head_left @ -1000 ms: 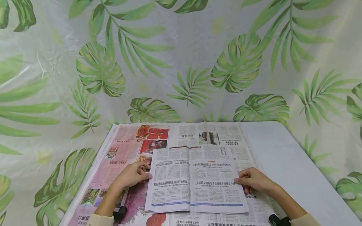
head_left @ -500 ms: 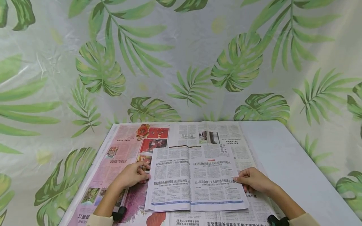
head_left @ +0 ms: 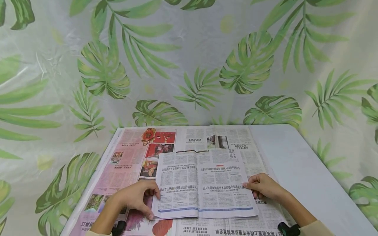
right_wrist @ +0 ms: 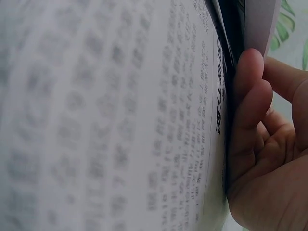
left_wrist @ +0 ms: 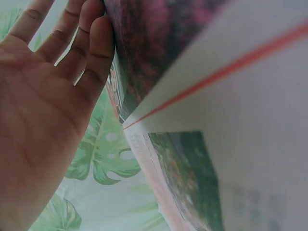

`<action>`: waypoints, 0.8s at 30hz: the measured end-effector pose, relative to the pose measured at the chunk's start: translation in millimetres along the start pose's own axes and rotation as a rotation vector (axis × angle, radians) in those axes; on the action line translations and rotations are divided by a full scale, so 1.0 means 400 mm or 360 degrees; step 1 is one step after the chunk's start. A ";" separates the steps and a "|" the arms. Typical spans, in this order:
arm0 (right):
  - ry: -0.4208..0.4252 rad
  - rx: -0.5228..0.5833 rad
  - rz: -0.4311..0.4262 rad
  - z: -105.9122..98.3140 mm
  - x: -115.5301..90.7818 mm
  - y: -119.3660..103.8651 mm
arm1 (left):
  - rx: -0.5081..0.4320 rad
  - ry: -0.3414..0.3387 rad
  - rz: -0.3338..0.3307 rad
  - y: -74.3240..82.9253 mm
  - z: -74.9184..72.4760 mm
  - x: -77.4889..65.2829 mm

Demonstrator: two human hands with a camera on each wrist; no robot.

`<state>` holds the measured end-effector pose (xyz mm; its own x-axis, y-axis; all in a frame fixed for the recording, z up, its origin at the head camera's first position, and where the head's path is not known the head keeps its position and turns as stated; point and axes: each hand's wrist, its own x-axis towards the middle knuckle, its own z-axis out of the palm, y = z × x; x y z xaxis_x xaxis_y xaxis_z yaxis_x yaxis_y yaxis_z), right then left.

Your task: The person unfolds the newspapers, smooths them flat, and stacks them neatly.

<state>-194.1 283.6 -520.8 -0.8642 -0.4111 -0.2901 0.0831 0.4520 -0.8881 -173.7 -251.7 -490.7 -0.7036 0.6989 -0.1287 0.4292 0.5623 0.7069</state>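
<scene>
A folded newspaper (head_left: 177,196) with a crease down its middle lies on larger newspaper sheets in the head view. My left hand (head_left: 134,196) is at its lower left edge, index fingertip on the margin and thumb apart near the bottom corner. In the left wrist view that hand (left_wrist: 53,82) shows loosely extended fingers beside the printed sheet below. My right hand (head_left: 265,188) pinches the folded newspaper's right edge, thumb on top and the other fingers curled under. The right wrist view has the right hand's fingers (right_wrist: 250,106) by the raised paper edge.
Spread newspaper sheets (head_left: 130,144), pink with photos on the left, cover most of the white table (head_left: 295,164). Bare white tabletop shows on the right. A leaf-patterned curtain (head_left: 200,65) hangs behind the table's far edge.
My left hand has left its pinch on the left edge and slid down toward the lower left corner, thumb and index spreading apart. My right hand keeps its hold.
</scene>
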 end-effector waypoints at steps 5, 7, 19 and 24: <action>-0.0007 0.0013 0.0001 0.002 0.000 0.003 | 0.0003 -0.0062 0.0052 0.005 0.005 -0.010; -0.0018 0.0023 0.0016 0.004 0.000 0.006 | 0.0005 -0.0071 0.0051 0.004 0.007 -0.016; 0.0069 -0.0011 0.0039 0.007 -0.004 0.004 | 0.0089 -0.0013 0.0144 -0.001 0.026 -0.036; 0.0274 -0.0079 0.0056 0.018 -0.019 -0.002 | 0.0152 0.0060 0.0289 -0.001 0.027 -0.038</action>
<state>-184.0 280.9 -520.5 -0.9337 -0.2548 -0.2517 0.0939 0.5040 -0.8586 -156.9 -257.8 -496.6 -0.6298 0.7765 0.0223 0.6015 0.4693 0.6465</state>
